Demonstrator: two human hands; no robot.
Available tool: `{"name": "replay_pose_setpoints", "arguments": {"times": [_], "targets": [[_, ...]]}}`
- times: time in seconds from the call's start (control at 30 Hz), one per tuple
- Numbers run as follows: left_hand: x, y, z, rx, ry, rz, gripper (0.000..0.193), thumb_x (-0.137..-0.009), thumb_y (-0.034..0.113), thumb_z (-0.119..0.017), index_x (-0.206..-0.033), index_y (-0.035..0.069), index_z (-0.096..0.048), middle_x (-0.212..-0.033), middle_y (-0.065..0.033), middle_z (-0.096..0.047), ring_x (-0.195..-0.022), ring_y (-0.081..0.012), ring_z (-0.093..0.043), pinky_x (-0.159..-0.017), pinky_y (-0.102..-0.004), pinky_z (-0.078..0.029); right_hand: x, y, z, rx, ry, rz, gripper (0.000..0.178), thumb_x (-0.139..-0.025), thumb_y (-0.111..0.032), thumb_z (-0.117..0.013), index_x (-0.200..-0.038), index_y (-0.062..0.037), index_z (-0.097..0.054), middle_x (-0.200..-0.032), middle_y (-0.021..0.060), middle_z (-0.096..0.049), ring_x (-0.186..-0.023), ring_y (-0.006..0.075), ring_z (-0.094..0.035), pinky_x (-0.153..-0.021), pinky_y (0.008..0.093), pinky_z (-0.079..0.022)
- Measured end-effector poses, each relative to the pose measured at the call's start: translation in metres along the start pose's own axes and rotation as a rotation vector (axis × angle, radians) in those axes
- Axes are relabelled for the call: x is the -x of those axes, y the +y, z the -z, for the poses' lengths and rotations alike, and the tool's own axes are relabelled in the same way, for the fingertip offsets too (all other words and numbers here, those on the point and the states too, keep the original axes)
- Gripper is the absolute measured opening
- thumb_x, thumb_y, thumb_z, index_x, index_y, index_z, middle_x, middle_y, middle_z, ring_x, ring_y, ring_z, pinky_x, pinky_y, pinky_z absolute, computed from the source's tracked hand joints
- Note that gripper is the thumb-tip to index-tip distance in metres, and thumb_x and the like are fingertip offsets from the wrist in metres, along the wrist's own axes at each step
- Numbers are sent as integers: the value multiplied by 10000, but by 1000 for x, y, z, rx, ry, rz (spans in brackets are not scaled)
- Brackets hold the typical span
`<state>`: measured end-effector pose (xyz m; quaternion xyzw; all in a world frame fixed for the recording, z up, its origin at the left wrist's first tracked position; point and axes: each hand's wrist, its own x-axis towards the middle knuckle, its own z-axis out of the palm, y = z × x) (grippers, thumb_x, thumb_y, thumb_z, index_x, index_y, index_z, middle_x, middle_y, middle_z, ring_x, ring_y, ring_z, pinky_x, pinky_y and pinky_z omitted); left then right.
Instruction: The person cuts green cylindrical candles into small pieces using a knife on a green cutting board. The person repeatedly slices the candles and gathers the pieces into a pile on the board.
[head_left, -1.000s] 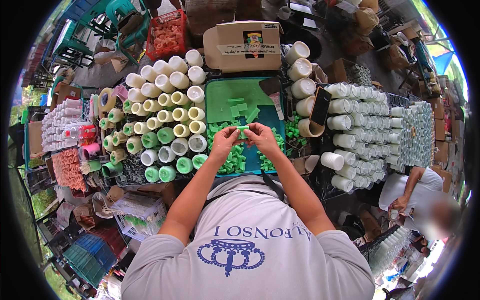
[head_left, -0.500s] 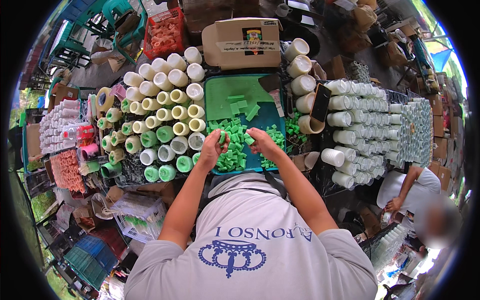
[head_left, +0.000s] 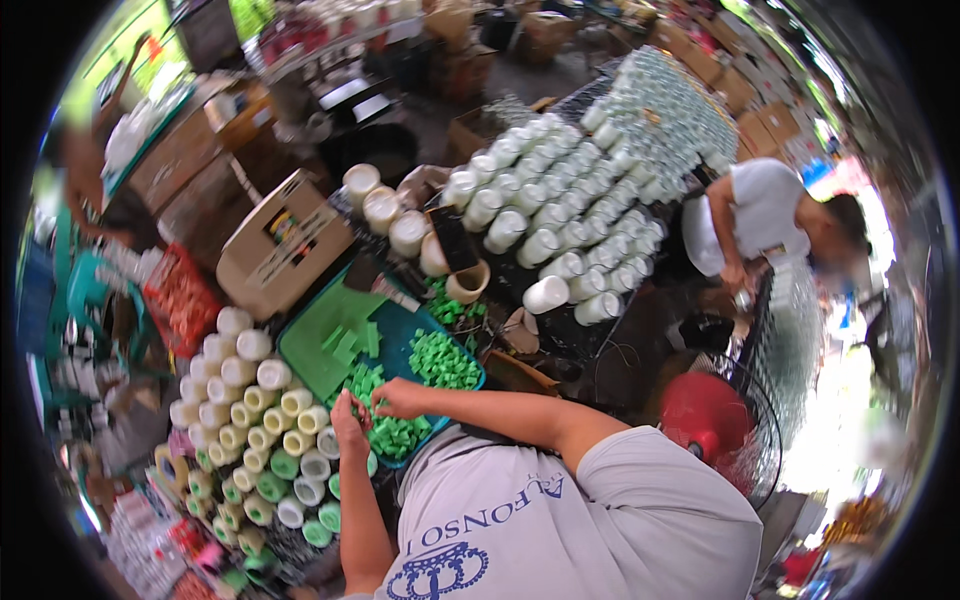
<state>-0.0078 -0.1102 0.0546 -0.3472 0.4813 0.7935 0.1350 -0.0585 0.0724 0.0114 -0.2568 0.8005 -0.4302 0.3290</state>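
Note:
My left hand [head_left: 350, 416] is curled with its fingertips pressed together, above the near-left part of a teal tray [head_left: 396, 335]. Close to it on the right, my right hand [head_left: 399, 398] is closed in a pinch over the same tray. What either one holds is too small and blurred to make out. Small green blocks [head_left: 444, 361] lie loose in piles under and beside both hands. Farther back in the tray is a flat green sheet [head_left: 318, 350] with several green strips [head_left: 345, 345] on it.
Pale and green cylinders [head_left: 240, 372] stand in rows left of the tray. Behind it is a cardboard box [head_left: 280, 250]. White-filled glasses [head_left: 546, 294] and a dark phone-like slab [head_left: 454, 238] are to the right. A red fan [head_left: 706, 414] and another person [head_left: 765, 205] are farther right.
The whole view has turned, so the tray and table now appear slanted, and the fan has come into view. Green blocks seen in both hands earlier are not discernible now.

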Motion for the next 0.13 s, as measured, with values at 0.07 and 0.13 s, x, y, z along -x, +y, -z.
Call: {"name": "replay_pose_setpoints", "arguments": {"times": [0.07,0.13], "targets": [[-23,3,-8,-248,-101,-42,345,-1113,447,-559,-977,130,-564,-697,7,-561,-534,-132,-514,-458,-289,-368,3,-6,5,-24,-36,-34,265,-945,-231,-781,-1158,-73,-777,-1127,226,-773,-1082,421,-737,-969,489,-569],[-41,2,-17,-400,-161,-81,331,-1087,445,-614,-1050,117,-606,-721,-2,-612,-532,-137,-546,-444,-295,-385,7,-2,12,-24,16,-29,270,-942,-224,-782,-1164,-71,-779,-1133,232,-774,-1088,417,-739,-983,484,-565]]}}
